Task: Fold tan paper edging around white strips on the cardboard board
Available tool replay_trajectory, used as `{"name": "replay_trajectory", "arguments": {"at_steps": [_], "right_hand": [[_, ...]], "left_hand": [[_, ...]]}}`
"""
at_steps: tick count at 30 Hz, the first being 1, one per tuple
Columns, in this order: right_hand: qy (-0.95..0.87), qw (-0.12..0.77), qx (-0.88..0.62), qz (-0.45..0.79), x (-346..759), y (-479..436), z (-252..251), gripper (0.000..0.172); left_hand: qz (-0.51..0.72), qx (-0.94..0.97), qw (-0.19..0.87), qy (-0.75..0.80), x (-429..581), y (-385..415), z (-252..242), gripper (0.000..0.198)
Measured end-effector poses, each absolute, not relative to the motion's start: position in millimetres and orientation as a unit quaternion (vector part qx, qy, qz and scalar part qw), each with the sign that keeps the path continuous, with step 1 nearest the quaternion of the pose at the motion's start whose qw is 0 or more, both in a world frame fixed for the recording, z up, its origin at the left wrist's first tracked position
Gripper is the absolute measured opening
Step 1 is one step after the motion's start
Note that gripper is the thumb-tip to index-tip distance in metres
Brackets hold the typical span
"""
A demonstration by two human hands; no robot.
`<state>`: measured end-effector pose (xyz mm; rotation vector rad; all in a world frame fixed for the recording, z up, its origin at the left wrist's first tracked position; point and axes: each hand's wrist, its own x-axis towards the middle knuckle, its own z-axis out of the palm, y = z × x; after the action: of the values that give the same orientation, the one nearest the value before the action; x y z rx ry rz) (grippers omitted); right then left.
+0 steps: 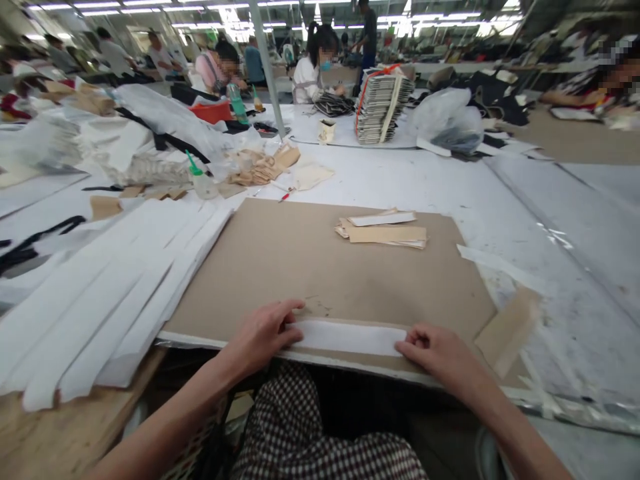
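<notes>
A white strip (353,338), which looks like paper or interlining, lies along the near edge of a brown board (280,260). At its left end is my left hand (264,332), thumb on the strip, index finger stretched out above it and the other fingers curled. The right end is pinched between the thumb and bent fingers of my right hand (433,350). Farther back on the board rests a small pile of tan and white strips (387,235).
Long white strips (115,287) are fanned out at the left. A tan piece (510,330) lies over the board's right edge. Behind stand a green-capped bottle (201,180), a tied stack (383,107) and a plastic bag (447,120). Several people work farther back.
</notes>
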<state>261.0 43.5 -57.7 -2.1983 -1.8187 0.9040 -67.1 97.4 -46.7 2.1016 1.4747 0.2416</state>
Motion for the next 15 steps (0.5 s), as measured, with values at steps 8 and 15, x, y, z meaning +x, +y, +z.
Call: {"name": "replay_trajectory", "arguments": {"at_steps": [8,15], "right_hand": [[-0.595,0.093,-0.743,0.293,258.4,43.5,-53.8,0.024],[-0.597,0.098,-0.744,0.284,257.8,41.4,-56.1,0.023]], "left_hand": [[0.077,0.785,0.272,0.551,-65.3,101.3,-45.4,0.04],[0.062,0.787,0.275,0.549,-65.2,100.2,-43.1,0.039]]}}
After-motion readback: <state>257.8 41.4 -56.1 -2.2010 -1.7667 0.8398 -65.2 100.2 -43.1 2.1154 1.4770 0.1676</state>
